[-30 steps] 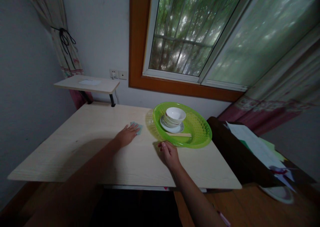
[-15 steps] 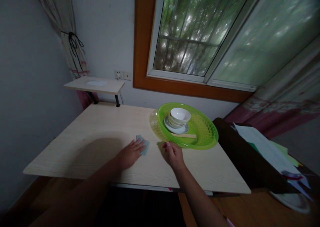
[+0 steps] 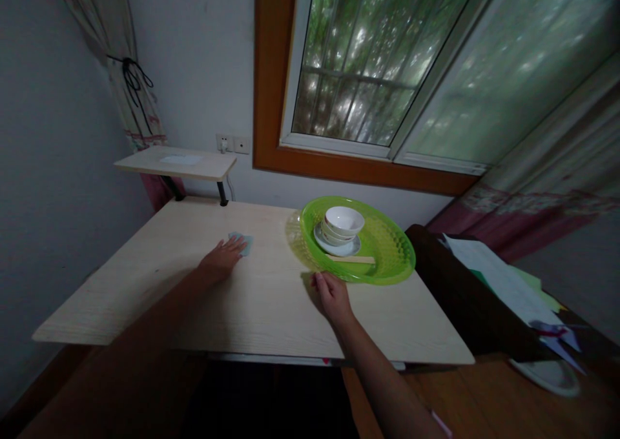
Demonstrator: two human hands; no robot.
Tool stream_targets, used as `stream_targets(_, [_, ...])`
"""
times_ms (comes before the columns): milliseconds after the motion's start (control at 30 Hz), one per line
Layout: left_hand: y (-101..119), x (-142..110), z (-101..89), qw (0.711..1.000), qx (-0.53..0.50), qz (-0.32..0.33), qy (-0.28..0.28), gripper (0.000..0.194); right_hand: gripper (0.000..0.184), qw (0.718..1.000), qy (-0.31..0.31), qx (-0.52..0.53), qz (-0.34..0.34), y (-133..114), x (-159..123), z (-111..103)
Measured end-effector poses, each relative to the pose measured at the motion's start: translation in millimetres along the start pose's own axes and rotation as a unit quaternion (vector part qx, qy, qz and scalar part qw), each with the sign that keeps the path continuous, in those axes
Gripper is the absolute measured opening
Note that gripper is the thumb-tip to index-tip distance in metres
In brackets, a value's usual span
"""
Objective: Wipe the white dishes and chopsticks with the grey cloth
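My left hand (image 3: 223, 260) lies flat with its fingers spread, pressing a pale blue-green cloth (image 3: 247, 244) onto the light wooden table (image 3: 271, 310). Part of the cloth is hidden beneath the fingers. My right hand (image 3: 334, 295) rests closed on the tabletop, and nothing shows in its curled fingers. Just beyond that hand stands a green plastic basin (image 3: 390, 258). Inside the basin, several white bowls (image 3: 344, 221) are stacked on a white plate (image 3: 343, 250), with light wooden chopsticks (image 3: 353, 259) lying in front of them.
At the back left, a small raised shelf (image 3: 213, 166) on black legs bears a white paper (image 3: 181, 159). Beside the table's right edge is a dark brown piece of furniture (image 3: 445, 297) with papers (image 3: 494, 277) on it. A window (image 3: 358, 97) is behind.
My left hand slid the cloth toward me and right, then away and left to its present spot. My right hand stays closed beside the basin. The view shifted slightly.
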State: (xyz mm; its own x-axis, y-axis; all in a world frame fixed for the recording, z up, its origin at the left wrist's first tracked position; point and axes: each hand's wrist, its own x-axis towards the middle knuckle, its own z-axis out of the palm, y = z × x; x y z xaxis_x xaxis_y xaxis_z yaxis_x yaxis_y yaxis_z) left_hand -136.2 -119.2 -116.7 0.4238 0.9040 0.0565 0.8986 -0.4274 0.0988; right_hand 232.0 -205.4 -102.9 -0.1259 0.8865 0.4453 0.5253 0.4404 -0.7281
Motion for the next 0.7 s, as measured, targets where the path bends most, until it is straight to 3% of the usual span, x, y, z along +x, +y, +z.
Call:
stream_targets(67, [-11,-20,2.8,1.0,0.003,-0.003,0.003,0.053,0.039,1.0,-0.007,-0.004,-0.006,0,0,1])
stream_targets(133, [-7,-38,8.4,1.0,-0.001,0.014,0.02,0.053,0.038,1.0,-0.008,-0.006,-0.007,1,0,1])
stream_targets(233, [19,-54,17.7,0.998,-0.002,0.06,0.027,0.052,0.037,1.0,0.003,0.003,0.005,2,0,2])
stream_targets(333, [58,-53,24.3,0.992,-0.015,0.128,0.012,0.051,0.036,1.0,0.012,0.006,0.014,3,0,3])
stream_targets(500, [112,-13,23.9,0.982,-0.026,0.186,0.014,0.05,0.036,1.0,0.008,-0.001,0.019,2,0,3])
stream_targets(600, [121,29,15.8,0.984,-0.03,0.178,0.005,0.048,0.035,1.0,0.002,-0.007,0.015,1,1,2])
stream_targets(700, [117,69,3.8,0.989,-0.037,0.146,-0.002,0.044,0.034,1.0,-0.005,-0.005,0.014,2,2,1])
